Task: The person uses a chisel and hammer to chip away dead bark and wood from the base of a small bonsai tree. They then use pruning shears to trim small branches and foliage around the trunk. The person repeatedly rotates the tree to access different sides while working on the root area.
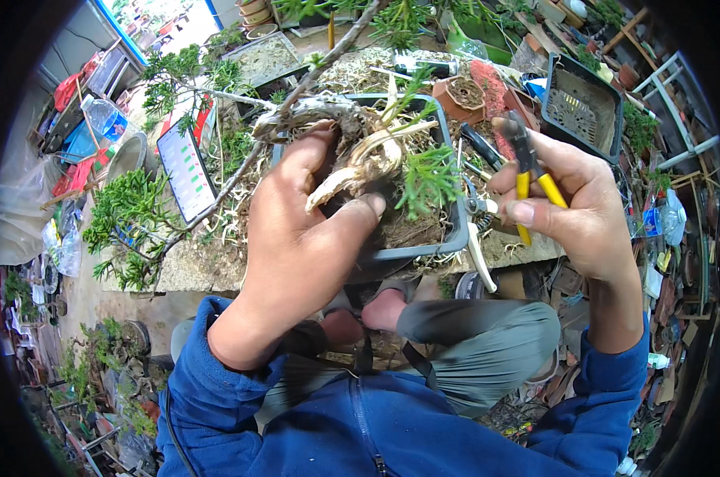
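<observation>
- Trunk (368,155), gnarled, held by left hand (296,219) fingers, obscuring planter (412,253)
- Pliers (524,184), yellow-handled, within right hand (582,211) fingers
- Phone (187,169), screen lit
- Tray (586,119), black, beyond right hand

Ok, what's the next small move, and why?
I'd probably bring the yellow-handled pliers left to the pale, stripped wood: the left hand already holds the gnarled trunk, while the right hand holds the pliers off to the side, not touching it.

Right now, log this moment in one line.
left grip: on twisted trunk | right grip: holding yellow-handled tool | tool: apart from trunk | dark pot: below trunk
</observation>
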Tool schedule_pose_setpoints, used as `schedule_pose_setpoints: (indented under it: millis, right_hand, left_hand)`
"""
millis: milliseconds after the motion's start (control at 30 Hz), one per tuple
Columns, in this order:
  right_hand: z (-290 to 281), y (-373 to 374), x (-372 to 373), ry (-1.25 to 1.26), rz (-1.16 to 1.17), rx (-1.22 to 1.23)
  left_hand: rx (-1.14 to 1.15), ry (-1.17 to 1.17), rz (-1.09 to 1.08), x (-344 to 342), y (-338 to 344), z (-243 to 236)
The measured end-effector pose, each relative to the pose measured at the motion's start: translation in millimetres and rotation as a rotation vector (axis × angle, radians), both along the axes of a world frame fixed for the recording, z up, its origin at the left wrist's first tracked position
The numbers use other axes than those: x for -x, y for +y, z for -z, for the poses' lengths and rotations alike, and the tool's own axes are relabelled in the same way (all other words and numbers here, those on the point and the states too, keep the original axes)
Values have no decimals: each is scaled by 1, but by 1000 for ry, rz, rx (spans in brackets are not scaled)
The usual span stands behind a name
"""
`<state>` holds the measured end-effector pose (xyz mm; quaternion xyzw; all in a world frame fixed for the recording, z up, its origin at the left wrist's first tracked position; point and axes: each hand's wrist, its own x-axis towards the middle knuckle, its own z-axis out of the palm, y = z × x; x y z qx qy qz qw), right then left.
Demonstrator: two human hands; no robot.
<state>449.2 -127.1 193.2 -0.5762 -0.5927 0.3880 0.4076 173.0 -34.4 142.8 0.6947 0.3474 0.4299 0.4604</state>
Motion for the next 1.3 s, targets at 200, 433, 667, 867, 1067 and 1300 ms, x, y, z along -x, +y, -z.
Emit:
schedule_pose_setpoints:
  millis: [200,433,667,867,1067,1300]
  right_hand:
    - [-5,20,-24,718,482,299]
    - [-13,-27,27,49,-167,227]
    - [12,-21,85,-858,55,-351]
    - [27,-22,99,-845,194,-374]
    - [38,-20,124,-737,366,-320]
    - [50,-10,140,-720,483,-357]
  left_hand:
    - [130,-30,23,-11,-8,3]
    - [147,-51,18,-8,-5,3]
    - [196,-226,18,-16,-10,4]
    - [254,-492,7,-37,-19,14]
    - [317,-713,126,-51,-28,14]
    - [189,-494,145,-39,-23,13]
